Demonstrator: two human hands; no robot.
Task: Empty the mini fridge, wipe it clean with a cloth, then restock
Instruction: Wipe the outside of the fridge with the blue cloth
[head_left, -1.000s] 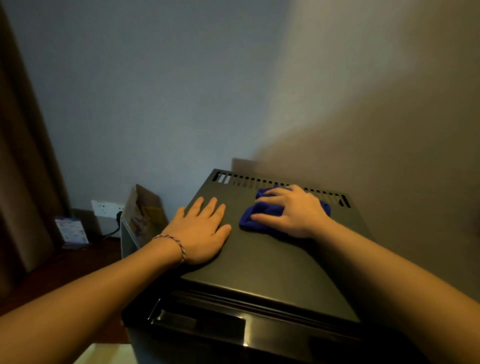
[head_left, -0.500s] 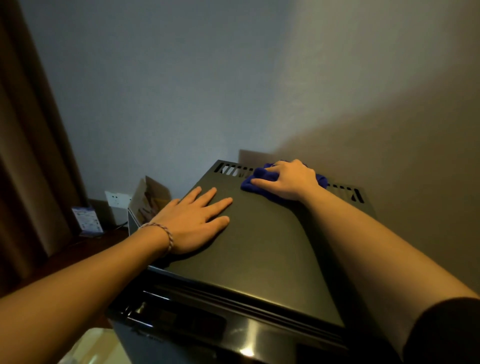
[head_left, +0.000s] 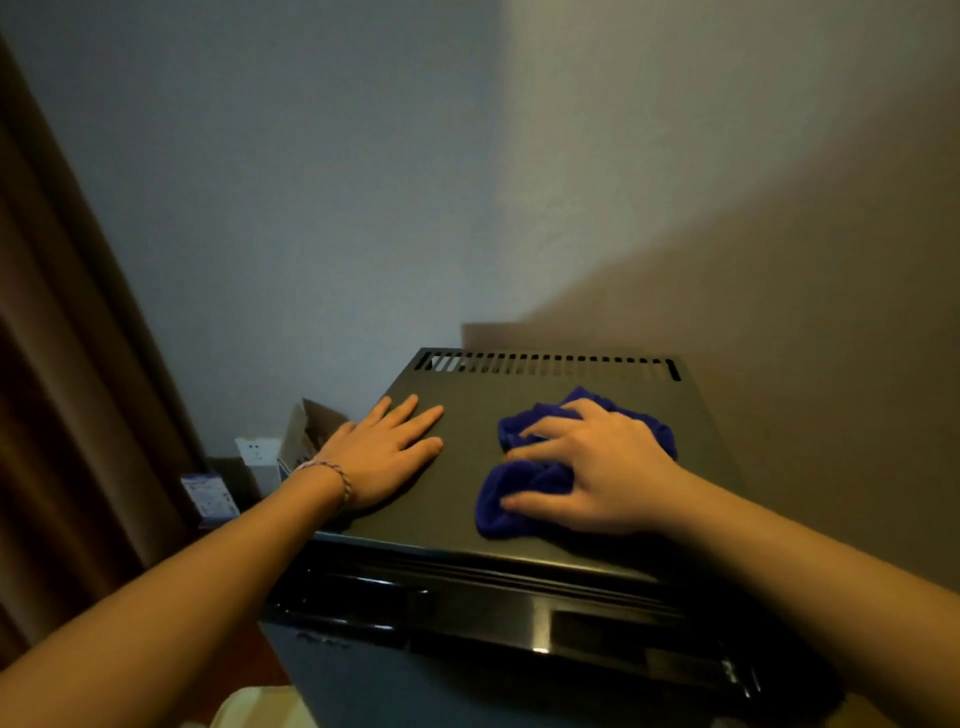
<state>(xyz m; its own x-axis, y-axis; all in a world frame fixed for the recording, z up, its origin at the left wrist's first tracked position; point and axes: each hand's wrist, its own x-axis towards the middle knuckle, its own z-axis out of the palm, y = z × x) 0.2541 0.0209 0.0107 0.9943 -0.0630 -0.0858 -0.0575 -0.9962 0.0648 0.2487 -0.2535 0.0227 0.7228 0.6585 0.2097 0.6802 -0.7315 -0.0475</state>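
Note:
The black mini fridge (head_left: 524, 387) stands below me, its door shut and its flat top facing up, with vent slots along the rear edge. My left hand (head_left: 387, 452) rests flat on the left part of the top, fingers straight. A bunched blue cloth (head_left: 506, 514) lies on the right part of the top, near the front edge. My right hand (head_left: 597, 470) presses down on the blue cloth, with bent fingers and thumb gripping its folds. The inside of the fridge is hidden.
An open cardboard box (head_left: 311, 428) sits left of the fridge, beside a white wall socket (head_left: 253, 453) and a small printed card (head_left: 209, 496). A brown curtain (head_left: 57, 374) hangs at far left. The walls stand close behind and to the right.
My right hand has drawn the cloth from the rear vent slots back toward the front edge of the fridge top. My left hand has stayed flat on the top.

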